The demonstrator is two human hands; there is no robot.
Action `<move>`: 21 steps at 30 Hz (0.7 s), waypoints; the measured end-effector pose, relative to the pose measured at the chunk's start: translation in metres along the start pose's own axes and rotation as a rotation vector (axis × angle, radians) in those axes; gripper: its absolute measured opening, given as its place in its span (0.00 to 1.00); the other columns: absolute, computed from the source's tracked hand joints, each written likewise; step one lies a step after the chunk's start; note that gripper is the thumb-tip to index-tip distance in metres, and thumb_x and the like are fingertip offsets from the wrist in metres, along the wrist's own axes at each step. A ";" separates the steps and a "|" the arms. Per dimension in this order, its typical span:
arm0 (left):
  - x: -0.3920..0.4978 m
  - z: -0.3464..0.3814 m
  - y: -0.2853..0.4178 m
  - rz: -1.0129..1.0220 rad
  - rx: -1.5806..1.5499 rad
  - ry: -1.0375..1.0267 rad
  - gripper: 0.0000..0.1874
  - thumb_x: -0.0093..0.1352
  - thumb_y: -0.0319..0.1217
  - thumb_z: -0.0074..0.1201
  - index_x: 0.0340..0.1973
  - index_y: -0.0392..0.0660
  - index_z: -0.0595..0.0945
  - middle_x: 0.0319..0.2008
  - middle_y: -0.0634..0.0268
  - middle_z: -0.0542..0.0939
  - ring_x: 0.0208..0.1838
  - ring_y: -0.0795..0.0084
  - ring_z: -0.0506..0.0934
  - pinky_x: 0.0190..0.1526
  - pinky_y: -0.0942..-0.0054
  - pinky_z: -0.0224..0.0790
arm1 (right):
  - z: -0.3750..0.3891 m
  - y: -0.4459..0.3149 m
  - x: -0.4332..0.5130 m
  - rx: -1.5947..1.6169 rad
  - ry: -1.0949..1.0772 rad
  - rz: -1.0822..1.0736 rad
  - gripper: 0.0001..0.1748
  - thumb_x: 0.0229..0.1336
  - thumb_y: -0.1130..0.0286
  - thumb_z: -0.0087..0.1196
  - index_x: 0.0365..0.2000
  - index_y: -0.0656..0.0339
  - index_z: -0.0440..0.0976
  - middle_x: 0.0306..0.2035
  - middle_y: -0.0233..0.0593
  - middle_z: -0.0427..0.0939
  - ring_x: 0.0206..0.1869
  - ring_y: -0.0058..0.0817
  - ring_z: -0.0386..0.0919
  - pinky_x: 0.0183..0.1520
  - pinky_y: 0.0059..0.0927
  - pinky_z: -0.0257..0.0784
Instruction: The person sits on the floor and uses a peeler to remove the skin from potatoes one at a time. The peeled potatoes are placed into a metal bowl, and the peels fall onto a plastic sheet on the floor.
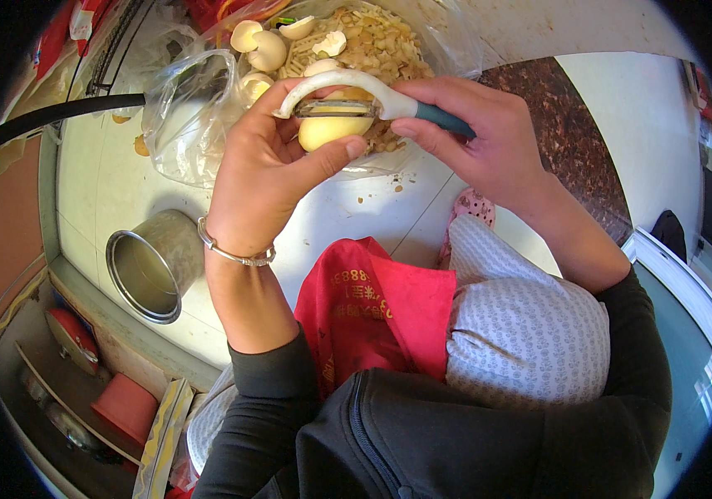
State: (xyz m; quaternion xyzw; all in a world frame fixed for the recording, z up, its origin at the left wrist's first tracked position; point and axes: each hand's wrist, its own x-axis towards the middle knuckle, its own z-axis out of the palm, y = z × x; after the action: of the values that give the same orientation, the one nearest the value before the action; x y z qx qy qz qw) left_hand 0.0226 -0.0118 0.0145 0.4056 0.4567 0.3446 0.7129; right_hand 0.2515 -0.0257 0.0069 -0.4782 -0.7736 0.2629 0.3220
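Observation:
My left hand [275,162], with a metal bracelet at the wrist, is closed around a pale yellow potato [334,132] whose visible side is largely peeled. In my right hand [471,134] is a vegetable peeler [396,105] with a white curved frame and a dark green handle. The peeler's metal blade lies across the upper part of the potato. Behind the hands, a clear plastic bag [190,118] holds a heap of peelings [381,40] and several broken eggshells [266,51]. The fingertips of my left hand are partly hidden behind the peeler and potato.
A metal pot [175,256] with liquid in it stands at left on the tiled floor [356,218], where small scraps lie. Below it, an open cabinet holds a pink tub [125,405] and lids. A red apron [374,305] covers part of the lap; a glass-topped surface [674,318] is at right.

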 end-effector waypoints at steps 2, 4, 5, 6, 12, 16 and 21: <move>-0.001 0.001 0.000 0.013 -0.003 0.005 0.30 0.62 0.15 0.65 0.59 0.34 0.72 0.46 0.57 0.83 0.49 0.72 0.82 0.52 0.74 0.76 | -0.002 -0.002 0.000 -0.015 -0.021 0.007 0.18 0.56 0.66 0.68 0.46 0.63 0.81 0.36 0.42 0.83 0.32 0.31 0.82 0.35 0.26 0.75; -0.001 0.000 0.001 0.017 -0.014 -0.011 0.30 0.62 0.15 0.64 0.59 0.34 0.72 0.46 0.56 0.83 0.49 0.71 0.82 0.53 0.74 0.76 | -0.004 -0.003 -0.001 -0.036 -0.030 0.016 0.19 0.56 0.66 0.68 0.46 0.62 0.81 0.37 0.42 0.84 0.33 0.31 0.82 0.36 0.26 0.75; -0.001 0.000 0.002 0.018 -0.020 -0.019 0.30 0.62 0.15 0.64 0.59 0.34 0.72 0.46 0.56 0.83 0.50 0.71 0.82 0.53 0.74 0.76 | -0.006 -0.004 -0.001 -0.034 -0.038 0.028 0.19 0.56 0.66 0.68 0.46 0.62 0.81 0.37 0.42 0.84 0.33 0.31 0.82 0.36 0.26 0.75; -0.001 -0.001 0.003 0.016 -0.023 -0.027 0.30 0.62 0.15 0.64 0.59 0.34 0.72 0.46 0.56 0.83 0.50 0.71 0.82 0.53 0.74 0.76 | -0.006 -0.003 0.000 -0.049 -0.021 0.012 0.19 0.56 0.65 0.68 0.46 0.62 0.81 0.36 0.42 0.84 0.32 0.31 0.82 0.36 0.26 0.75; -0.001 -0.005 0.004 0.024 -0.048 -0.037 0.28 0.61 0.13 0.63 0.57 0.34 0.74 0.47 0.56 0.83 0.51 0.70 0.82 0.54 0.73 0.75 | -0.010 0.004 -0.001 -0.068 -0.003 0.016 0.19 0.56 0.64 0.68 0.47 0.62 0.81 0.36 0.42 0.84 0.33 0.30 0.83 0.37 0.25 0.76; -0.002 -0.012 0.007 0.039 -0.043 -0.024 0.27 0.61 0.13 0.62 0.57 0.35 0.74 0.50 0.58 0.81 0.54 0.70 0.80 0.57 0.73 0.73 | -0.014 0.010 -0.002 -0.119 0.017 0.112 0.19 0.57 0.65 0.67 0.47 0.62 0.81 0.37 0.42 0.85 0.35 0.28 0.84 0.40 0.25 0.77; -0.003 -0.017 0.011 0.067 -0.010 -0.064 0.28 0.61 0.13 0.61 0.58 0.36 0.75 0.53 0.61 0.79 0.56 0.72 0.78 0.58 0.74 0.71 | -0.015 0.015 -0.002 -0.163 0.040 0.148 0.18 0.58 0.65 0.67 0.47 0.61 0.81 0.38 0.43 0.85 0.37 0.27 0.84 0.41 0.25 0.77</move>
State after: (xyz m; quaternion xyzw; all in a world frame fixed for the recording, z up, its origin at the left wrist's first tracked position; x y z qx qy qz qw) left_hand 0.0046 -0.0051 0.0216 0.4278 0.4181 0.3575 0.7172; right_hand 0.2719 -0.0199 0.0055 -0.5638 -0.7484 0.2124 0.2773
